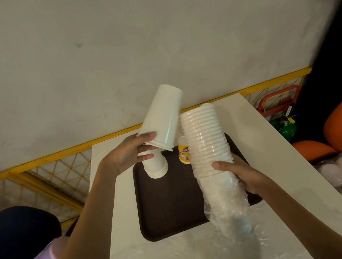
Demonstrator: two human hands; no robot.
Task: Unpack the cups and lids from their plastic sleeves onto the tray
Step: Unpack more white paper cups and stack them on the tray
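Head view: left hand is gripping a cup above the short stack on the tray; right hand is clasping the half-sleeved stack steady.

The single cup is white paper, smooth with a faint sheen. The stacked cups show the same finish. The sleeve is thin clear plastic film, crinkled and glossy. The tray is dark brown, matt. The tabletop is off-white, smooth, matt.
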